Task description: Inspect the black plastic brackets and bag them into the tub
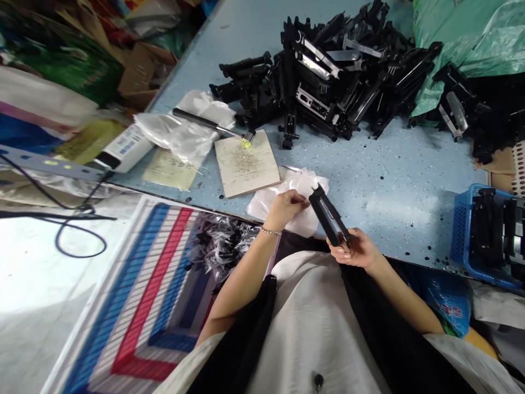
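Note:
My right hand [356, 249] grips the lower end of a long black part [326, 216] with an open slot down its middle, like a stapler body. The part is tilted, its pronged end pointing up and left. Left of it, my left hand [283, 210] has thumb and fingers pinched together beside the part's upper end. Whatever the pinch holds is hidden or too small to name. Under and behind that hand, thin clear plastic bags [314, 180] lie at the table's front edge.
A large heap of similar black parts [311, 104] covers the back of the blue table [394, 180]. A hammer [209, 121] rests partly on a square board [246, 167]. At right stands a blue basket [461, 230] of parts; below left, a striped bag [139, 306] holds bagged pieces.

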Available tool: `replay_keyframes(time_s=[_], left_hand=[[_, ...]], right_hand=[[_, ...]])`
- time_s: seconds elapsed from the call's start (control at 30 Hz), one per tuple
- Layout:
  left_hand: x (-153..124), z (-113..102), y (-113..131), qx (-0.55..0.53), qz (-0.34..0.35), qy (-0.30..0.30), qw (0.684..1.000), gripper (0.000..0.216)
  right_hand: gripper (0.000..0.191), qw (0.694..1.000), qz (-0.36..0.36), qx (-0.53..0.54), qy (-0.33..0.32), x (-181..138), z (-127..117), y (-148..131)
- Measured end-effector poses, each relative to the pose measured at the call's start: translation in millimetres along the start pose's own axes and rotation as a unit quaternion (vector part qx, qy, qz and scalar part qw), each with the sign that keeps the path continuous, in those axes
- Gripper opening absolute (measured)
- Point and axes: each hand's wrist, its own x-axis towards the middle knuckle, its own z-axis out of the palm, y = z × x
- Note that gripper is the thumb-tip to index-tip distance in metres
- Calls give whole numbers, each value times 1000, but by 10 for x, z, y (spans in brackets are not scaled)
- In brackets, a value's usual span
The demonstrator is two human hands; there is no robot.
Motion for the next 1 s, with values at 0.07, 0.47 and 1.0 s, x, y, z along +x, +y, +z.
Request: replay_keyframes(time_s=[0.07,0.47,1.0], left_hand=[[-17,-39,-15,-31,9,16,999,25],[-143,-100,74,169,135,34,976,30],[-106,-149,40,214,177,80,957,21]], right_hand=[[46,1000,12,17,5,-10,-47,34],[46,998,11,57,-14,127,9,81],[49,991,25,96,-85,226,99,52]])
